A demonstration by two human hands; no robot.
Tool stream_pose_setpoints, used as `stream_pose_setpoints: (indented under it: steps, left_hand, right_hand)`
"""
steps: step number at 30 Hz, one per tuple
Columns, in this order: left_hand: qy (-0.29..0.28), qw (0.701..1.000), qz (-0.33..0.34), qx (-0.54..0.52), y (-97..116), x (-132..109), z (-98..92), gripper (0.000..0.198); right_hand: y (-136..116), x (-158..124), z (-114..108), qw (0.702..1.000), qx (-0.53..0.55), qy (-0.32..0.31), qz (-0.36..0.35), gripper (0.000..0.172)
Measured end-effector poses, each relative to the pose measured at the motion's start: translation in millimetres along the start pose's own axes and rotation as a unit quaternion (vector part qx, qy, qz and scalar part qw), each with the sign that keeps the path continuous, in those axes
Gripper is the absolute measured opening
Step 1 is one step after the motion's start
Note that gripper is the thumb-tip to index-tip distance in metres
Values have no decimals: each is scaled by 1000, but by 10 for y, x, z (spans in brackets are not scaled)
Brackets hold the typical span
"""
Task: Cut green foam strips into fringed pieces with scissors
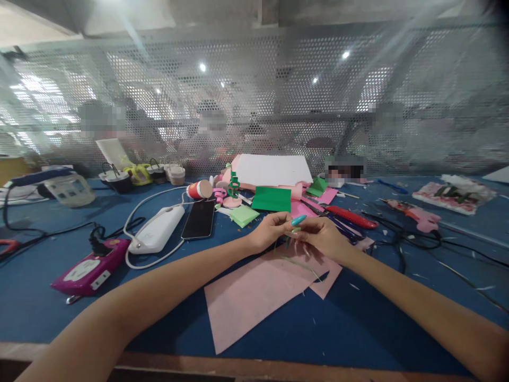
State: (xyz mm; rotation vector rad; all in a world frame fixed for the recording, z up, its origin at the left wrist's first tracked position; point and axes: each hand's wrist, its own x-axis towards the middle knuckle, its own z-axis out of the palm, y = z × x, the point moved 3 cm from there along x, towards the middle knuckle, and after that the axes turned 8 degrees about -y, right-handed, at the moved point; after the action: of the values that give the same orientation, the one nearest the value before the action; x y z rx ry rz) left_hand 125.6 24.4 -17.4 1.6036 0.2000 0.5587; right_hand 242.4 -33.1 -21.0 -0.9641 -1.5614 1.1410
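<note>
My left hand (272, 231) and my right hand (324, 239) meet at the fingertips in a pinch, above a pale pink paper sheet (254, 297). A turquoise, elongated piece (298, 219) shows at the fingers; whether it is a painted nail or a separate object I cannot tell. Between both hands is a thin pale-green strip (304, 263), with loose ends hanging over the sheet. Its held part is mostly hidden by the fingers. Just beyond lie a dark green paper piece (272, 199) and light green paper squares (243, 216).
Red-handled scissors (352, 217) and black cables (401, 239) lie to the right. On the left are a black phone (199, 219), a white power strip (159, 228) and a magenta box (91, 268). White sheets (274, 168) are stacked before a perforated metal screen (254, 95).
</note>
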Motion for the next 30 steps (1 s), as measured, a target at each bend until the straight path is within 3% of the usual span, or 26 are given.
stream_pose_setpoints:
  steps: [10, 19, 24, 30]
  left_hand:
    - [-74, 997, -3, 11, -12, -13, 45, 31]
    - [-67, 998, -7, 5, 7, -27, 77, 32]
    - [-16, 999, -23, 44, -36, -6, 22, 36]
    - [-4, 998, -21, 57, -74, 11, 1, 37]
  right_hand:
    - [35, 3, -32, 998, 3, -25, 58, 32]
    - [-64, -12, -1, 989, 58, -111, 81, 38]
    - [-14, 12, -23, 992, 40, -77, 86, 42]
    - [30, 36, -6, 995, 16, -22, 98, 42]
